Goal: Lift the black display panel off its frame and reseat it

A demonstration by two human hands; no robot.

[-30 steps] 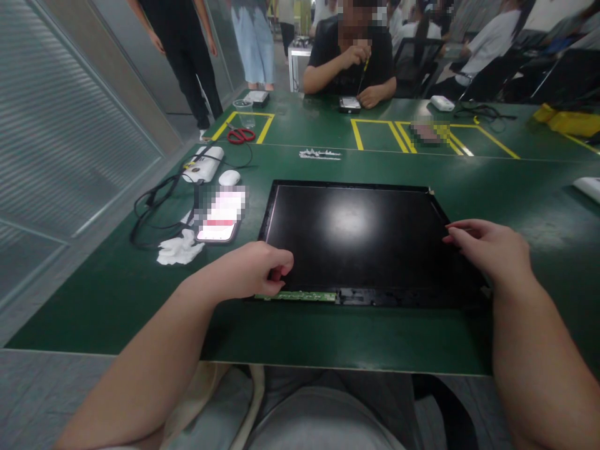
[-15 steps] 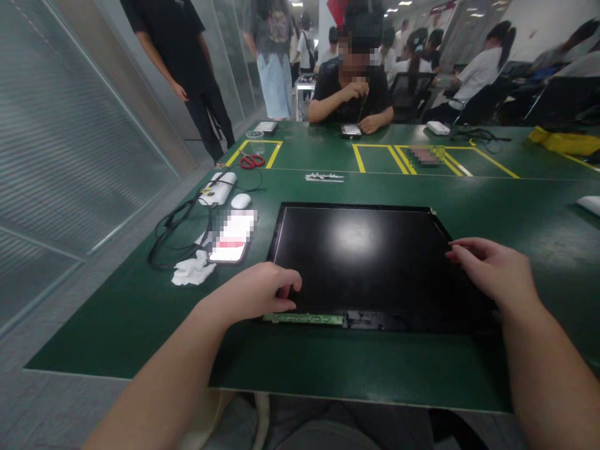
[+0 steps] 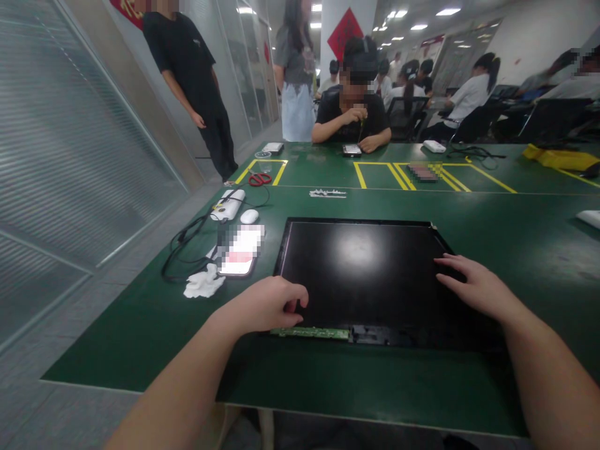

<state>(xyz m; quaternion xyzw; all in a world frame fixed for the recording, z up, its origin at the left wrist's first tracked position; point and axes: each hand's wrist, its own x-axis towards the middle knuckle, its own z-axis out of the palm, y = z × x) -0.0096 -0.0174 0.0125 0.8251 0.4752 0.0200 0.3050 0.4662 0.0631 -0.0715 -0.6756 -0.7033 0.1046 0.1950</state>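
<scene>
A large black display panel [image 3: 365,269] lies flat on the green table [image 3: 140,325] in front of me. A narrow green circuit strip [image 3: 312,332] runs along its near edge. My left hand [image 3: 267,305] sits on the panel's near-left corner, fingers curled over the edge just above the strip. My right hand [image 3: 473,289] lies on the panel's right side with its fingers stretched out flat, holding nothing.
Left of the panel lie a phone [image 3: 239,251], a white cloth [image 3: 202,284], a mouse [image 3: 249,216], a white device [image 3: 227,205] and black cables [image 3: 185,244]. Red scissors [image 3: 259,179] lie farther back. A seated person [image 3: 354,106] works opposite; two people stand at the left.
The view has tilted up, so the table sits lower in frame. My right hand has slid inward onto the panel and flattened. My left hand stays at the near-left corner.
</scene>
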